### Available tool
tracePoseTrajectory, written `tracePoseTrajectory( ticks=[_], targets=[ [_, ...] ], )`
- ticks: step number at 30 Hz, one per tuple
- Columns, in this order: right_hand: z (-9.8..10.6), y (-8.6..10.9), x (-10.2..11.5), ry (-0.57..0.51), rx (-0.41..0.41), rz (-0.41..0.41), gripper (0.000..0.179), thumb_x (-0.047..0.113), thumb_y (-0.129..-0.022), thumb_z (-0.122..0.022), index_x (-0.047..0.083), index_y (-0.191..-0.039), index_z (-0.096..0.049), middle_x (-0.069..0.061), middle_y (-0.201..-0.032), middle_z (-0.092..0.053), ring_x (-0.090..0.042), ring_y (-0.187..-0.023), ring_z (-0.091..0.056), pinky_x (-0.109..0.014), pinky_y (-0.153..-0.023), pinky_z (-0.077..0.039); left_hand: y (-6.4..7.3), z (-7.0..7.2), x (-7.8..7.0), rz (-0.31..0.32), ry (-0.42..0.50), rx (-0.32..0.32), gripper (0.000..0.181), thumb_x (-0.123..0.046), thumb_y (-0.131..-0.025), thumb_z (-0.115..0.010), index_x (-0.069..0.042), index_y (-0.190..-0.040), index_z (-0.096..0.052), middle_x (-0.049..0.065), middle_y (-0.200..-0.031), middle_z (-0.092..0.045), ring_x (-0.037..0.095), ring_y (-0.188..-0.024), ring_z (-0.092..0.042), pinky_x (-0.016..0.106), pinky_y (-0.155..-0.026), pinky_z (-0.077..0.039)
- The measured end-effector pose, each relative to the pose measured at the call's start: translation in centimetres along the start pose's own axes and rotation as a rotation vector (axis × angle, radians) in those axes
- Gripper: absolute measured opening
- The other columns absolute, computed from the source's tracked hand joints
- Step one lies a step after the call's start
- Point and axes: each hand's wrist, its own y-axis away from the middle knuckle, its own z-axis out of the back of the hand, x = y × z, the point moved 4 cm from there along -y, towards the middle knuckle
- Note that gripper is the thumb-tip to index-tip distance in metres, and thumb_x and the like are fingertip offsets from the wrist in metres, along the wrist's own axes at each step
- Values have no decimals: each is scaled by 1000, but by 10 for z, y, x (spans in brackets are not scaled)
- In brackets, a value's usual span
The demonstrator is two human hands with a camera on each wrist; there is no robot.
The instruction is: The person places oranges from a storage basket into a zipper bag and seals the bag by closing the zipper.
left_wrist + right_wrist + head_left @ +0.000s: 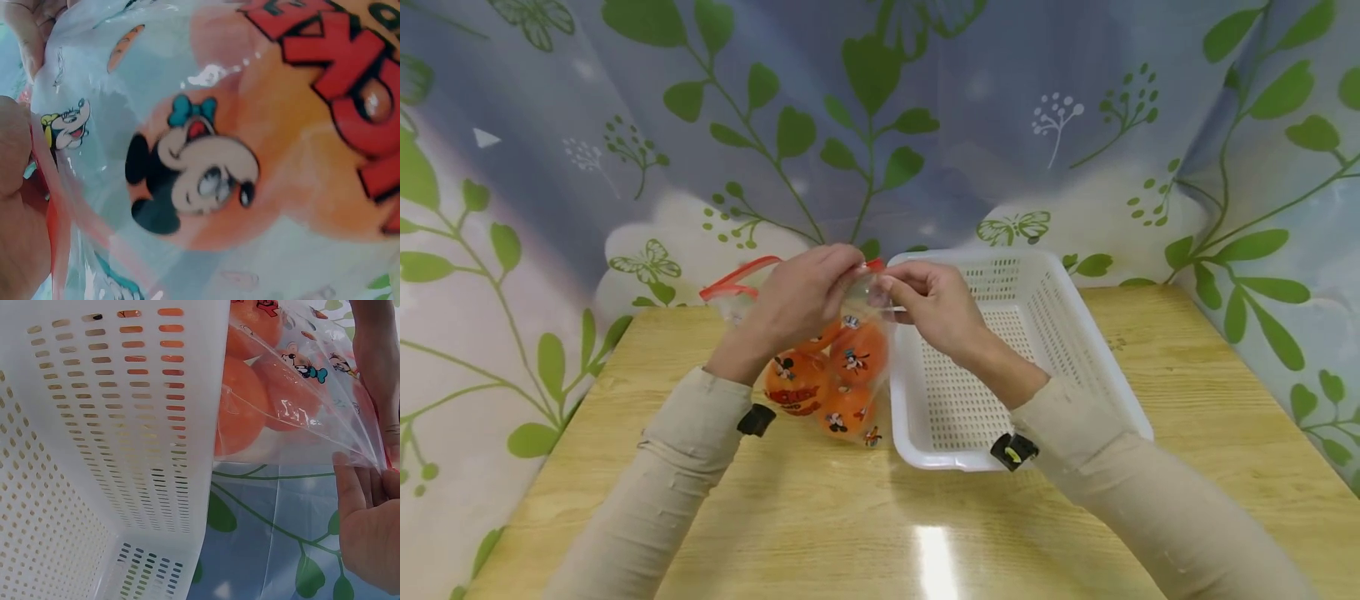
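Observation:
A clear zip bag (880, 421) printed with cartoon characters sits on the table, left of the white basket. Round orange fruits (240, 403) show through its plastic. Along its top runs a red zip strip (741, 275). My left hand (801, 292) grips the bag's top edge. My right hand (943, 308) pinches the bag's top right corner between thumb and fingers, clearest in the right wrist view. Close up, the left wrist view is filled by the printed plastic, with fingers at its left side.
A white plastic basket (917, 458) with slotted walls stands right beside the bag, under my right forearm. Both are on a light wooden table (790, 517). A leaf-patterned cloth (970, 167) hangs behind the table's back edge.

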Motion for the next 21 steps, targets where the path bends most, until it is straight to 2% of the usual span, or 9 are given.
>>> tracePoseTrajectory(
  ticks=[9, 16, 21],
  targets=[
    [0, 0, 1, 22, 20, 15, 20, 11, -96, -57, -5, -105, -66, -15, -95, -69, -22, -89, -67, -35, -78, -55, 7, 1, 5, 5, -36, -13, 16, -19, -101, -50, -6, -102, -59, 3, -89, -60, 20, -76, -53, 35, -67, -45],
    [-4, 0, 3, 29, 16, -19, 20, 11, -97, -57, -4, -106, -67, -14, -97, -68, -22, -89, -66, -34, -78, -55, 9, 0, 7, 39, -56, -21, 20, -22, -100, -51, -6, -104, -62, 3, -83, -61, 18, -68, -51, 33, -59, -44],
    [-6, -1, 1, 58, -11, -44, 21, 11, -96, -58, -4, -108, -67, -14, -96, -69, -21, -83, -67, -33, -75, -56, 11, 3, 4, 17, -58, -29, 17, -19, -99, -55, -6, -104, -64, 3, -80, -62, 17, -64, -52, 31, -55, -44]
  ],
)
